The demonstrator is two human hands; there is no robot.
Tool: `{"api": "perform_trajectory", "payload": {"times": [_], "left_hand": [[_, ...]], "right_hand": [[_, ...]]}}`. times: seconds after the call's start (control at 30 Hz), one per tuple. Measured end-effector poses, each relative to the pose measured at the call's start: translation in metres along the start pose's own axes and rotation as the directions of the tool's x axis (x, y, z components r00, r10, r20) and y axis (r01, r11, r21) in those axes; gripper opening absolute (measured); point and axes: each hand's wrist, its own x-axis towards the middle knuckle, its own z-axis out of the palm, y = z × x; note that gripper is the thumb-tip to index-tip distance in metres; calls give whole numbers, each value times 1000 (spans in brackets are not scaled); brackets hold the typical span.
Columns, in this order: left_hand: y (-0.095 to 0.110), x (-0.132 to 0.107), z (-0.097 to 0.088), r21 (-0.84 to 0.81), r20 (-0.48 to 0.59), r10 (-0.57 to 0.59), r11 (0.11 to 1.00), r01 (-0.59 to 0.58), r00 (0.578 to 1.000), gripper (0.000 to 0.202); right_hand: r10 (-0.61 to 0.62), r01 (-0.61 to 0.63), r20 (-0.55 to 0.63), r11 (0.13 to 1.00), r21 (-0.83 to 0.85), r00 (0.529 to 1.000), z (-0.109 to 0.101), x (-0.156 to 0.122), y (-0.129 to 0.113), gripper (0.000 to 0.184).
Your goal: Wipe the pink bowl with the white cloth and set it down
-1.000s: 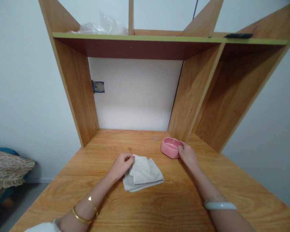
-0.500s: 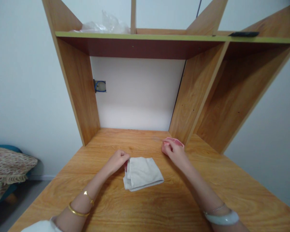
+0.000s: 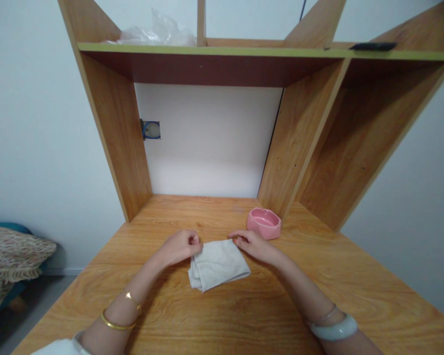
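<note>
A pale grey folded cloth (image 3: 220, 264) lies on the wooden desktop between my hands. At its upper left corner is my left hand (image 3: 181, 245), fingers curled and thumb and forefinger closed on the cloth's edge. My right hand (image 3: 257, 245) reaches the upper right corner, its fingers stretched forward and slightly apart, fingertips at the cloth's edge. Just beyond the right hand stands a pink angular bowl (image 3: 264, 229), apart from the fingers; its inside looks pink and bare.
A wooden shelf unit (image 3: 111, 138) rises at the back of the desktop (image 3: 214, 325). Clear plastic bags (image 3: 155, 34) and a flat black object (image 3: 373, 46) lie on its upper shelf. An uncovered wall socket box (image 3: 151, 129) shows behind. A patterned cushion (image 3: 15, 251) is at the far left.
My right hand has left the pink bowl and moved left to the cloth's upper right corner. My left hand has shifted slightly right along the cloth's upper left corner.
</note>
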Motion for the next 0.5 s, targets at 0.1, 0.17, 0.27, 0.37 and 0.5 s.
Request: {"api": "perform_trajectory", "payload": {"times": [0.1,0.17,0.27,0.37,0.5], "left_hand": [[-1,3,0,-72,-33,38,997,-41,999,14],[-1,3,-1,-33,-41,7,999,-9,999,14],[1,-1,-2,190,-34,-98,976,102,995,12],[8,-6,-4,352,-87,-112,926,135,990,10],[16,-9,-8,342,-120,48,940,-4,992,17]], "right_hand": [[3,-5,88,1000,20,996,3,-1,-2,27],[11,-11,104,1000,5,994,5,-2,-3,26],[30,-26,82,998,-51,996,7,-2,-2,28],[71,-70,24,995,-74,997,7,-2,0,32],[138,-144,-62,986,-88,988,5,-2,4,31]]}}
